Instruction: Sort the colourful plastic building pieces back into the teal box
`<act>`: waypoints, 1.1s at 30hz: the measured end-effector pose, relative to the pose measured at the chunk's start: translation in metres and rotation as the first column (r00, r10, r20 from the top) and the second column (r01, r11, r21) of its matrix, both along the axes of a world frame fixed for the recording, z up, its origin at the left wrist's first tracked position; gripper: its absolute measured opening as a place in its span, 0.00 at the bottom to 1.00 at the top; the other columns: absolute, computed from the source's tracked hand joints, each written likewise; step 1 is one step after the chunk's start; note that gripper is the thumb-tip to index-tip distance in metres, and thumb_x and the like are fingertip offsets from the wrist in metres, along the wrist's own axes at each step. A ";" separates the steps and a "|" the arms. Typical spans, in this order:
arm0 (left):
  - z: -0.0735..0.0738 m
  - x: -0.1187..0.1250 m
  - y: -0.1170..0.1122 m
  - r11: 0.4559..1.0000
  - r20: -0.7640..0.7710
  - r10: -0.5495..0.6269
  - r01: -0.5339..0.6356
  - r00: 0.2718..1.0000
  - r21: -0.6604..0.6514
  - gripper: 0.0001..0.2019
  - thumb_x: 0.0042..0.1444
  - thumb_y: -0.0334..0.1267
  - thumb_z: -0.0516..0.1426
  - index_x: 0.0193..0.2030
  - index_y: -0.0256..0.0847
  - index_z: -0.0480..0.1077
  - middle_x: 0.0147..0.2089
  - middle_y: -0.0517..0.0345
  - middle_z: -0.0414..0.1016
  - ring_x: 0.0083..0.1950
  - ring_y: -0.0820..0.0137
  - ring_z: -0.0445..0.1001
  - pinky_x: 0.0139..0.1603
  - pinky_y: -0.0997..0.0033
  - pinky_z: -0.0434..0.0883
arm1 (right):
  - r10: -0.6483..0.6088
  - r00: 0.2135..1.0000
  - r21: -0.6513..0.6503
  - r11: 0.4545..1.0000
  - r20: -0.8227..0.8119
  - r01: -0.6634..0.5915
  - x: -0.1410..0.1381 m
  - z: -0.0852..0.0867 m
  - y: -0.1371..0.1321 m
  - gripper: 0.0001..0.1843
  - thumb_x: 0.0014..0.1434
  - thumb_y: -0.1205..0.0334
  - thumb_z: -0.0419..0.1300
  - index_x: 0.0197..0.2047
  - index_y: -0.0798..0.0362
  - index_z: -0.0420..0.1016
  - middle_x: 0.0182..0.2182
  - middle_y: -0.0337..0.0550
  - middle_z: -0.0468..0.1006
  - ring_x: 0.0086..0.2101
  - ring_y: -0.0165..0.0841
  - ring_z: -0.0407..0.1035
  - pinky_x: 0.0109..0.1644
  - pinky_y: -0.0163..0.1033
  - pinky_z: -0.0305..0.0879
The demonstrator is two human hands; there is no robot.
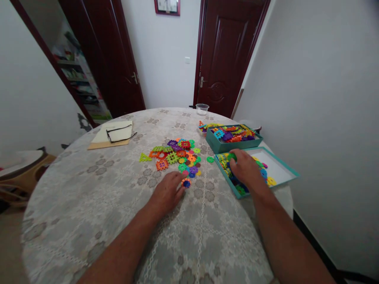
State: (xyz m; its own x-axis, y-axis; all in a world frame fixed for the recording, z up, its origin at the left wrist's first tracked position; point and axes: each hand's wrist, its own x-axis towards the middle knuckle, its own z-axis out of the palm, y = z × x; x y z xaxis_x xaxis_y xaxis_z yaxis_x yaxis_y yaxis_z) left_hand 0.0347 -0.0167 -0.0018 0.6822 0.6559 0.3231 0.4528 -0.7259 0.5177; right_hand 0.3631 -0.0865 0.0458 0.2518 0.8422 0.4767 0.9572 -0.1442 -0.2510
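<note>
Low over the tablecloth, my left hand (168, 191) has its thumb and fingers closed around the edge of an orange toy disc with a dark blue centre (186, 183). Just beyond it lies a pile of notched plastic building pieces (177, 154), square, triangular and flower-shaped, in several colours. My right hand (245, 167) reaches into a shallow teal box lid (237, 193), its fingers pinched at a green toy disc (232, 157). More discs lie in the lid in rows and loose, partly hidden under that hand. A single green disc (210, 159) sits between pile and lid.
Behind the lid stands a deeper teal box (217, 146) full of plastic pieces. Glasses (120, 134) rest on papers (102, 136) at the left. A clear plastic bowl (202, 109) is near the far edge of the round table (112, 205). A wall (322, 98) rises at the right.
</note>
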 end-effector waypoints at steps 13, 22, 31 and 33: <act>-0.010 0.008 0.005 0.995 -0.123 -0.020 0.031 0.992 0.092 0.12 0.66 0.36 0.61 0.54 0.40 0.78 0.61 0.41 0.76 0.63 0.54 0.73 0.68 0.50 0.68 | 0.217 0.976 0.152 0.964 0.035 -0.220 -0.043 -0.017 0.009 0.13 0.68 0.67 0.53 0.51 0.53 0.76 0.47 0.56 0.79 0.52 0.47 0.70 0.62 0.52 0.64; -0.005 0.007 0.001 0.995 -0.150 0.017 -0.001 0.989 0.104 0.11 0.64 0.44 0.65 0.48 0.41 0.81 0.51 0.45 0.78 0.56 0.55 0.73 0.60 0.53 0.69 | 0.355 0.929 -0.088 0.927 -0.105 -0.364 -0.109 -0.061 0.028 0.17 0.70 0.58 0.59 0.58 0.56 0.73 0.54 0.59 0.76 0.57 0.48 0.67 0.63 0.54 0.64; -0.010 0.009 -0.004 0.983 -0.218 0.132 -0.099 0.967 0.157 0.14 0.64 0.45 0.64 0.52 0.41 0.76 0.51 0.48 0.75 0.55 0.55 0.69 0.60 0.54 0.67 | 0.190 0.959 -0.275 0.930 -0.212 -0.245 -0.106 -0.063 0.058 0.15 0.65 0.55 0.63 0.51 0.55 0.78 0.48 0.52 0.78 0.50 0.41 0.71 0.56 0.41 0.63; -0.009 0.010 -0.005 0.979 -0.222 0.161 -0.128 0.962 0.157 0.11 0.65 0.43 0.63 0.51 0.40 0.76 0.51 0.47 0.74 0.55 0.56 0.69 0.61 0.54 0.67 | 0.202 0.946 -0.292 0.916 -0.255 -0.274 -0.102 -0.061 0.061 0.12 0.64 0.58 0.63 0.48 0.55 0.78 0.46 0.51 0.80 0.48 0.40 0.72 0.53 0.39 0.64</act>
State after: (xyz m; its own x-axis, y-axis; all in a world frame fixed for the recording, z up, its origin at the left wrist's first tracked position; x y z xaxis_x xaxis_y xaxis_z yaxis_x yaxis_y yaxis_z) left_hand 0.0443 -0.0219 -0.0107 0.6504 0.7130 0.2620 0.6541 -0.7010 0.2840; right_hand 0.2612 -0.0259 -0.0150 0.0902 0.9875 0.1292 0.9011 -0.0256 -0.4329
